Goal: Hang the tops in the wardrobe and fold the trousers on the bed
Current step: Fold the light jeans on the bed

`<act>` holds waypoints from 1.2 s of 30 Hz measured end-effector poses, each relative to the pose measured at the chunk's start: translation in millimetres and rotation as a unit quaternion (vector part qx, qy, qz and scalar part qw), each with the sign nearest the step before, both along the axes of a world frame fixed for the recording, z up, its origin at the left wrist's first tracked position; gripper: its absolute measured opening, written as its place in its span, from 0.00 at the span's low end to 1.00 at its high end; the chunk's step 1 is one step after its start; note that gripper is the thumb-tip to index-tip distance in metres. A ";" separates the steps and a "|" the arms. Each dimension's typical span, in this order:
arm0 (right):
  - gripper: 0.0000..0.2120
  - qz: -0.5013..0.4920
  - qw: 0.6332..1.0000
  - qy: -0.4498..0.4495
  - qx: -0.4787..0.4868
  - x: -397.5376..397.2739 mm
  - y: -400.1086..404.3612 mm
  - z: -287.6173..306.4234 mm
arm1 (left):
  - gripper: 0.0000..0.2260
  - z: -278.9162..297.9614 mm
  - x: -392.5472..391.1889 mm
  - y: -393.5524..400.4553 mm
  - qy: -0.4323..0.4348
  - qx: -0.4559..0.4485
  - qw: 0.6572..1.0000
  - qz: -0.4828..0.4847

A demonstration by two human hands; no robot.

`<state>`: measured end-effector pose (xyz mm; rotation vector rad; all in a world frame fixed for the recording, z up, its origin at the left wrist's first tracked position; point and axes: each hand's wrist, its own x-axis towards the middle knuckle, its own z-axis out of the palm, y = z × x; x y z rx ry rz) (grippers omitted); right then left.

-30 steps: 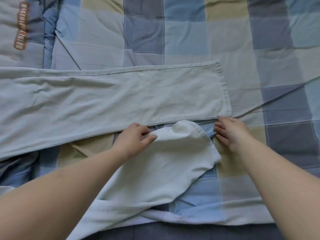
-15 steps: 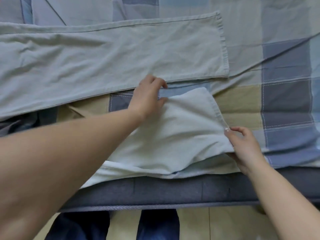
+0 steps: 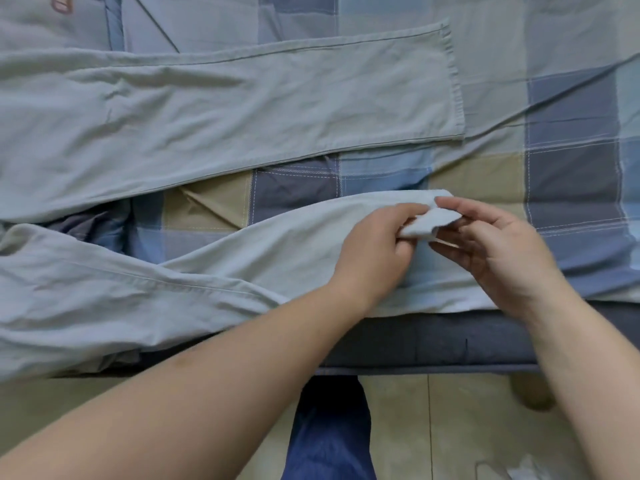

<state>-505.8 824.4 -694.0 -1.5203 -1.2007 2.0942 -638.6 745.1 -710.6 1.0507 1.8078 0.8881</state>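
Pale grey-green trousers lie spread across the checked bed cover. The far leg lies flat, its hem pointing right. The near leg runs along the bed's front edge, twisted and rumpled near the left. My left hand pinches the hem end of the near leg between thumb and fingers. My right hand holds the same hem from the right, fingers curled under it. The hem is lifted slightly off the cover.
The dark blue mattress side marks the bed's front edge. Below it are a tiled floor and my blue trouser legs. A padded grey garment with a brown label lies at the far left.
The near leg has been pulled out to the right and stretched along the bed edge. Both hands have come together at its hem, which had been rolled in a bulge before.
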 end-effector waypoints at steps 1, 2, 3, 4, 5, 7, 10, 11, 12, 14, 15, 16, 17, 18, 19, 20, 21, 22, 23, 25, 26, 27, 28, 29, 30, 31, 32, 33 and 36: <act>0.20 0.043 0.996 -0.044 0.065 1.0 -1.5 2.9 | 0.16 8.2 -5.3 2.8 -0.010 0.016 1.000 -0.001; 0.21 0.093 0.980 -0.097 0.149 3.1 -1.9 3.1 | 0.14 16.9 -9.5 5.5 -0.025 0.028 0.999 -0.004; 0.22 0.136 0.953 -0.153 0.225 3.2 -0.2 2.8 | 0.12 25.5 -12.9 8.1 -0.042 0.034 0.998 -0.016; 0.24 0.166 0.925 -0.194 0.280 3.4 1.3 1.8 | 0.10 33.4 -15.8 10.5 -0.060 0.037 0.997 -0.035; 0.24 0.181 0.909 -0.216 0.307 2.6 3.5 0.2 | 0.08 41.8 -18.6 13.3 -0.076 0.040 0.995 -0.059; 0.18 0.201 0.894 -0.241 0.320 0.7 9.3 -7.3 | 0.06 57.7 -23.7 22.5 -0.086 0.055 0.989 -0.106; 0.03 0.123 0.915 -0.262 0.280 5.9 11.5 -15.8 | 0.06 71.5 -37.9 50.1 -0.041 0.071 0.989 -0.120; 0.06 0.073 0.934 -0.242 0.252 13.3 10.9 -18.5 | 0.07 73.8 -43.9 64.5 0.003 0.080 0.990 -0.116; 0.07 0.033 0.944 -0.228 0.237 19.7 7.9 -19.6 | 0.07 73.7 -51.9 79.3 0.065 0.083 0.987 -0.118; 0.10 0.001 0.938 -0.239 0.252 33.9 0.4 -21.3 | 0.07 67.4 -66.5 109.9 0.254 0.059 0.951 -0.166; 0.11 -0.008 0.931 -0.249 0.267 41.1 -1.2 -22.9 | 0.09 62.7 -69.4 124.7 0.340 0.034 0.917 -0.207; 0.12 -0.017 0.928 -0.255 0.272 48.2 -1.6 -24.3 | 0.10 57.6 -67.0 138.3 0.392 0.005 0.886 -0.248; 0.11 -0.019 0.927 -0.261 0.269 53.4 -1.7 -26.1 | 0.10 52.6 -60.4 149.1 0.413 -0.027 0.867 -0.277; 0.11 -0.016 0.927 -0.266 0.263 56.5 -1.4 -27.7 | 0.09 46.8 -52.0 158.1 0.411 -0.056 0.863 -0.289; 0.11 -0.018 0.928 -0.272 0.256 61.5 0.4 -30.0 | 0.07 41.3 -39.9 167.2 0.397 -0.087 0.866 -0.290; 0.11 -0.023 0.926 -0.281 0.250 66.8 3.8 -32.0 | 0.06 36.9 -29.0 175.4 0.380 -0.108 0.874 -0.282; 0.11 -0.026 0.924 -0.294 0.245 74.7 7.4 -34.5 | 0.06 30.8 -17.3 182.8 0.361 -0.118 0.883 -0.276; 0.10 -0.024 0.921 -0.306 0.240 82.8 10.9 -37.2 | 0.06 23.8 -7.5 187.9 0.341 -0.121 0.891 -0.274; 0.10 -0.017 0.918 -0.320 0.233 93.1 15.2 -41.3 | 0.08 16.0 2.8 191.6 0.320 -0.121 0.899 -0.274; 0.09 0.001 0.914 -0.350 0.205 114.9 21.9 -52.5 | 0.11 -2.2 21.5 190.8 0.279 -0.118 0.911 -0.279; 0.09 0.009 0.912 -0.364 0.189 125.9 23.8 -60.5 | 0.12 -13.5 29.5 186.9 0.253 -0.117 0.919 -0.278; 0.09 0.019 0.910 -0.377 0.173 134.4 24.6 -68.6 | 0.13 -24.4 35.0 181.3 0.222 -0.117 0.929 -0.270; 0.09 0.031 0.908 -0.388 0.155 141.3 23.6 -77.2 | 0.15 -35.8 38.3 174.1 0.191 -0.119 0.938 -0.262; 0.09 0.040 0.908 -0.395 0.135 146.3 21.4 -86.0 | 0.18 -46.7 40.0 165.4 0.167 -0.124 0.945 -0.253; 0.08 0.044 0.909 -0.397 0.116 149.4 18.6 -94.0 | 0.20 -56.2 38.7 155.3 0.154 -0.130 0.950 -0.238; 0.08 0.042 0.911 -0.399 0.099 151.1 14.7 -101.6 | 0.21 -65.9 34.9 143.1 0.148 -0.136 0.955 -0.217; 0.07 0.037 0.911 -0.401 0.087 151.9 11.4 -107.5 | 0.20 -74.5 29.5 129.7 0.140 -0.140 0.962 -0.187; 0.06 0.029 0.911 -0.404 0.079 149.6 6.9 -112.5 | 0.19 -82.1 20.5 113.4 0.130 -0.144 0.969 -0.151; 0.10 -0.003 0.889 -0.443 0.117 143.2 -4.9 -112.8 | 0.16 -93.9 -5.0 58.8 0.127 -0.154 0.978 -0.057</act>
